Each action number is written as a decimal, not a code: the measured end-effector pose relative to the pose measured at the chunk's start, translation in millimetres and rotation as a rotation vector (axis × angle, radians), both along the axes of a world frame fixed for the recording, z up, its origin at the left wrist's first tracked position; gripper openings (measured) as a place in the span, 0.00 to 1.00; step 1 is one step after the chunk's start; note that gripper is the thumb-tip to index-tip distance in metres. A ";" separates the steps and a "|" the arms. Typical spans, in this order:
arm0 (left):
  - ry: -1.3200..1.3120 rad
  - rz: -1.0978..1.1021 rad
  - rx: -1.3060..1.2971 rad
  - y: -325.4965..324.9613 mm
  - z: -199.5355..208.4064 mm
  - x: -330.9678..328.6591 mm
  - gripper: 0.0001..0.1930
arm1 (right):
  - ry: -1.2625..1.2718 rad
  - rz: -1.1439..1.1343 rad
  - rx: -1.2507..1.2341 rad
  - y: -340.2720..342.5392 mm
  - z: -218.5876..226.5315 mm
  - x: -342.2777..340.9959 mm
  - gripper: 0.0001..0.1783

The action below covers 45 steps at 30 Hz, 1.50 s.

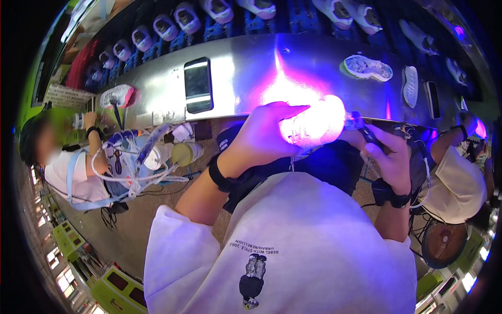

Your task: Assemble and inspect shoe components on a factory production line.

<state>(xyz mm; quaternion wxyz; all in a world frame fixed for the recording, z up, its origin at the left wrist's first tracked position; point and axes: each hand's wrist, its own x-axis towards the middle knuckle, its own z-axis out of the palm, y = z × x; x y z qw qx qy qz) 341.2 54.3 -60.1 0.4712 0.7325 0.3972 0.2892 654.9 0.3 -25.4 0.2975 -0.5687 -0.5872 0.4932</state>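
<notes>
My left hand (pixel 264 133) is closed around a shoe piece (pixel 314 123), held just over the near edge of the metal bench. Strong violet-white glare washes it out, so I cannot tell whether it is a sole or a whole shoe; faint ribs show low on its side. In my right hand (pixel 389 157) is a slim brush (pixel 372 136) with a dark handle, gripped between thumb and fingers. Its tip reaches the right end of the shoe piece, and glare hides whether they touch. Both wrists wear black bands.
On the metal bench (pixel 230 68) lie a phone (pixel 198 85), a white sole (pixel 367 68), another sole (pixel 410 86) and a pink-edged sole (pixel 117 96). White shoes (pixel 187 18) line a rack behind. Seated people flank me; tubs (pixel 184 154) and hoses stand left.
</notes>
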 end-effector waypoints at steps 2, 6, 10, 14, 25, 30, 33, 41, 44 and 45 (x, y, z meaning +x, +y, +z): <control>0.021 -0.001 -0.072 -1.0 -3.1 4.8 0.40 | -0.035 -0.001 -0.013 6.9 5.1 3.9 0.23; 0.032 0.031 -0.266 -3.9 4.7 18.8 0.41 | 0.114 -0.030 0.046 19.5 12.1 0.2 0.23; -0.133 -0.028 -0.446 1.5 7.4 32.1 0.34 | 0.135 0.079 0.024 26.4 9.6 9.4 0.22; -0.227 -0.035 -0.533 6.4 16.7 39.7 0.30 | 0.169 0.095 -0.033 31.6 10.4 19.7 0.22; -0.346 0.073 -0.809 5.8 16.0 42.8 0.20 | 0.043 0.047 0.019 23.3 -5.7 8.6 0.20; -0.389 0.130 -0.872 4.6 19.4 39.6 0.19 | 0.093 0.016 -0.212 -8.7 -10.6 19.0 0.17; -0.393 0.076 -0.759 0.8 21.4 38.8 0.17 | 0.049 0.035 -0.151 -0.3 -2.5 14.4 0.20; -0.397 0.213 -0.628 -2.1 17.6 21.0 0.19 | -0.039 0.209 -0.219 24.3 31.6 9.3 0.21; -0.396 0.269 -0.550 -2.8 17.2 15.0 0.19 | -0.062 0.281 -0.137 19.5 29.0 7.3 0.22; -0.408 0.286 -0.559 -2.9 16.4 15.2 0.20 | -0.083 0.245 -0.091 16.7 29.4 5.0 0.22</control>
